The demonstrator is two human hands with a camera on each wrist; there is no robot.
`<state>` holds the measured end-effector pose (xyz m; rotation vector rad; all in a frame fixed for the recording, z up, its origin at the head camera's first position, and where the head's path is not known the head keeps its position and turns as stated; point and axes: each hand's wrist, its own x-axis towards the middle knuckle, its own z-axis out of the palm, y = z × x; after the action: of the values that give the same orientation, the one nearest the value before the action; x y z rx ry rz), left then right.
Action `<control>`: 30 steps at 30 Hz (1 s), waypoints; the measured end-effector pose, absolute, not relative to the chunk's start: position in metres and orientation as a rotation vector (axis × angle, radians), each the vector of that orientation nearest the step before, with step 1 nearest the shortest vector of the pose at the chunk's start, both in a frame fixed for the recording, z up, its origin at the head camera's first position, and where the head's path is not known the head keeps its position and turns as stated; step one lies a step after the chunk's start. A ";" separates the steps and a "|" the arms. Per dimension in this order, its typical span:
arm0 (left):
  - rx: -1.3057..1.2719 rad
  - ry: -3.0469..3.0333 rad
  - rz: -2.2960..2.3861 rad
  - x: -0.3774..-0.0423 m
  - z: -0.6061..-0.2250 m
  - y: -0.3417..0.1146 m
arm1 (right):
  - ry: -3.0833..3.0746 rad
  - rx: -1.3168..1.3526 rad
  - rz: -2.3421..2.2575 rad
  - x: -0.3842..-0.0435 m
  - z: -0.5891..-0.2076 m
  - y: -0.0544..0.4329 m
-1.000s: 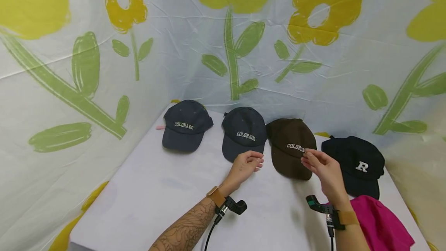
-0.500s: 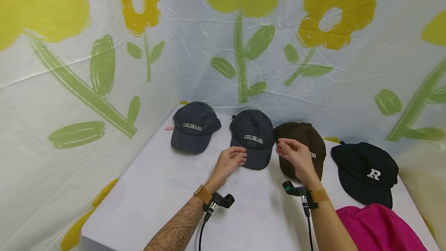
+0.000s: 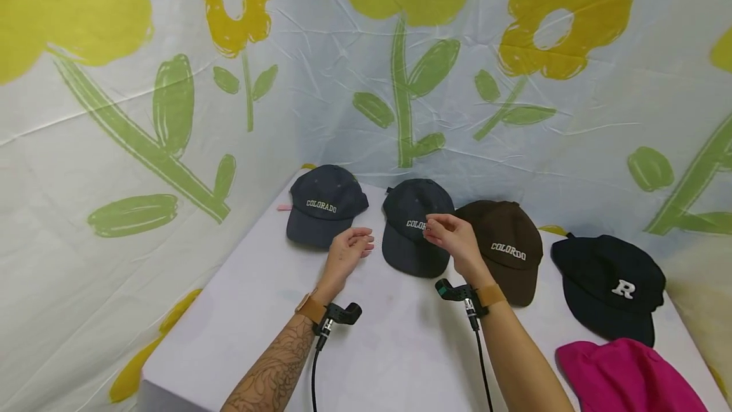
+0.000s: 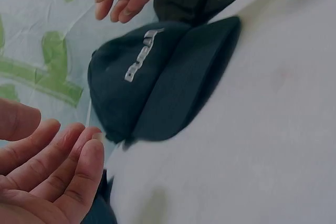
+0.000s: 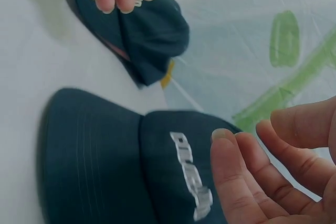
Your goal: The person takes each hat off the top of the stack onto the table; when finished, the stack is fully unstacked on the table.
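Observation:
Two navy caps lettered COLORADO lie on the white table [image 3: 366, 348]. My left hand [image 3: 345, 256], fingers loosely bent with nothing in them, hovers by the brim of the leftmost cap [image 3: 311, 229]. Over the crown of the second navy cap [image 3: 412, 256] hangs my right hand [image 3: 460, 243], its thumb and fingers apart and holding nothing. That cap fills much of the right wrist view, where the right fingers [image 5: 231, 171] partly cover its lettering. A brown cap [image 3: 494, 224] lies just right of it, partly behind the right hand.
Farther right sits a black cap [image 3: 600, 278] with a white R. A bright pink cap-like cloth piece [image 3: 623, 374] lies in front of it, cut by the frame edge. A flower-printed sheet [image 3: 320, 81] hangs behind the table. Cables run from both wrist cameras.
Both hands have moved left: the right from the brown cap to the second navy cap, the left from that cap to the leftmost one. The head view has turned slightly left.

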<state>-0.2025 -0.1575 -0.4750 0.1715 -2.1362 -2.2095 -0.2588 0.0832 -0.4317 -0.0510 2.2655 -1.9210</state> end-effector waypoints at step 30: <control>0.583 -1.994 -2.003 -0.187 -0.492 -0.250 | 2.049 -0.136 -1.872 -0.300 -0.472 -0.023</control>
<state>-0.1871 -0.2496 -0.4918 0.5834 -1.9941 -2.0033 -0.3002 -0.0228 -0.4720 -0.1360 2.0492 -1.8717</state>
